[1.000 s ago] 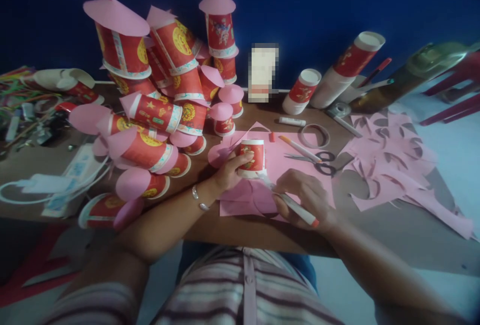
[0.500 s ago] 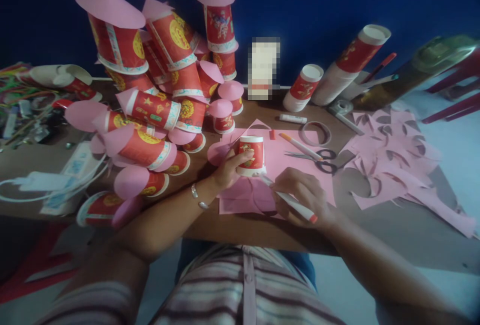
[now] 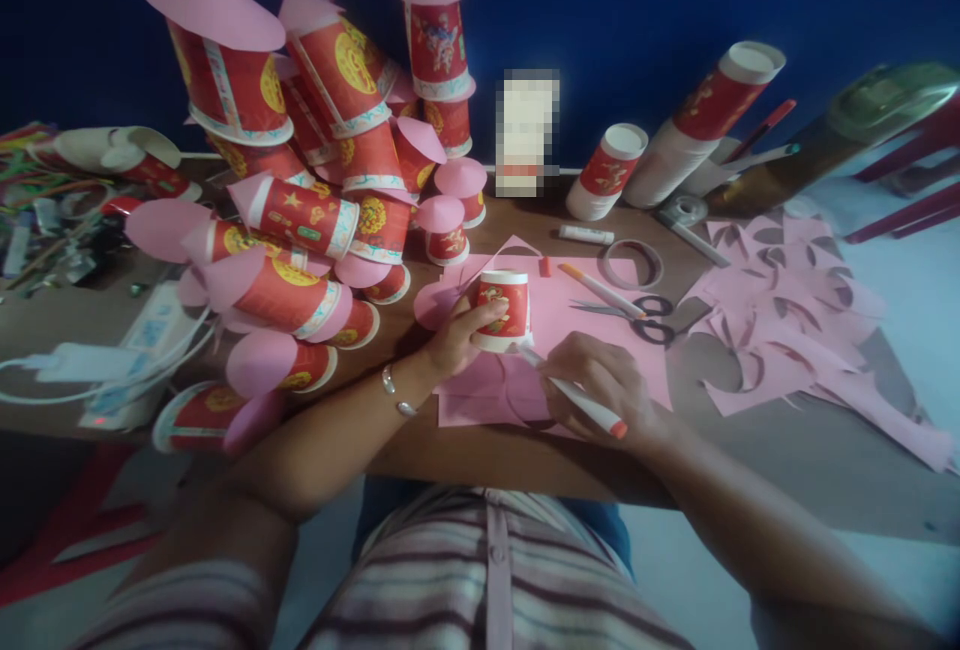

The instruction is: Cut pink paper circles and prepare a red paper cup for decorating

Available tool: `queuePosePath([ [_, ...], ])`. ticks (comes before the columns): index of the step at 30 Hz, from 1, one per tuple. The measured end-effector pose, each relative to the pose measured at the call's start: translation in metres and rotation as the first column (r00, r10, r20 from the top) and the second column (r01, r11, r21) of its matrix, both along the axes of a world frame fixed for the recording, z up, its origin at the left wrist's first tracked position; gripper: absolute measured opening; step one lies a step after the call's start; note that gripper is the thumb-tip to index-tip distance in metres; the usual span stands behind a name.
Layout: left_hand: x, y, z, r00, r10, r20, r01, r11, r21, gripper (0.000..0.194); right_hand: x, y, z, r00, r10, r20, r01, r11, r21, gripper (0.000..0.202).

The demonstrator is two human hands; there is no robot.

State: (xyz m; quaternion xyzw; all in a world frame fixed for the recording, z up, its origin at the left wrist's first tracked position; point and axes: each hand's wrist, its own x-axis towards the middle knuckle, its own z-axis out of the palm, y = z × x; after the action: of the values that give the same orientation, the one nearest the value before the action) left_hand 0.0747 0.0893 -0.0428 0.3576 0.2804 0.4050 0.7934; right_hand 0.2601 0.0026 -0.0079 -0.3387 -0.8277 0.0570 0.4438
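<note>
My left hand (image 3: pixel 459 338) is closed around a small paper cup (image 3: pixel 504 308) with a red, gold-patterned band and white rims. The cup stands nearly upright above the pink paper (image 3: pixel 469 408). In my right hand (image 3: pixel 600 380) is a white marker (image 3: pixel 589 408) with an orange-red end, slanting up and left. Its tip end meets or nearly meets the cup's lower rim; exact contact is too blurred to tell. A small red cap (image 3: pixel 546 267) lies behind the cup on the paper. Scissors (image 3: pixel 651 318) and an orange-and-white pen (image 3: pixel 600 292) rest to the right.
Red cups with pink cone tops (image 3: pixel 289 300) are piled at left, beside a power strip (image 3: pixel 139 355). A tape roll (image 3: pixel 631 266), a glue stick (image 3: pixel 585 234) and stacked cups (image 3: pixel 709 125) stand or lie behind. Pink paper scraps (image 3: pixel 787 320) cover the right side.
The marker in my right hand has shifted slightly left and up near the cup's lower rim. My left hand and the cup stay almost still.
</note>
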Motion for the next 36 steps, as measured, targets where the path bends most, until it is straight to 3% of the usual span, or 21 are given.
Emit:
queuePosePath([
  [13, -0.0007, 0.0005, -0.0014, 1.000, 0.025, 0.002, -0.025, 0.999, -0.038, 0.040, 0.0018, -0.0026, 0.0079, 0.994, -0.102, 0.037, 0.100, 0.994, 0.042, 0.026],
  [23, 0.0007, 0.0013, 0.0003, 1.000, 0.024, 0.005, -0.024, 0.998, -0.059, 0.043, 0.0008, -0.0014, 0.0025, 0.999, 0.003, -0.034, -0.001, 0.998, 0.065, 0.024],
  [36, 0.0005, 0.0005, 0.0006, 1.000, 0.027, -0.012, -0.028, 0.999, -0.041, 0.041, 0.0003, -0.0015, 0.0064, 1.000, -0.002, -0.017, 0.003, 0.998, 0.058, 0.025],
])
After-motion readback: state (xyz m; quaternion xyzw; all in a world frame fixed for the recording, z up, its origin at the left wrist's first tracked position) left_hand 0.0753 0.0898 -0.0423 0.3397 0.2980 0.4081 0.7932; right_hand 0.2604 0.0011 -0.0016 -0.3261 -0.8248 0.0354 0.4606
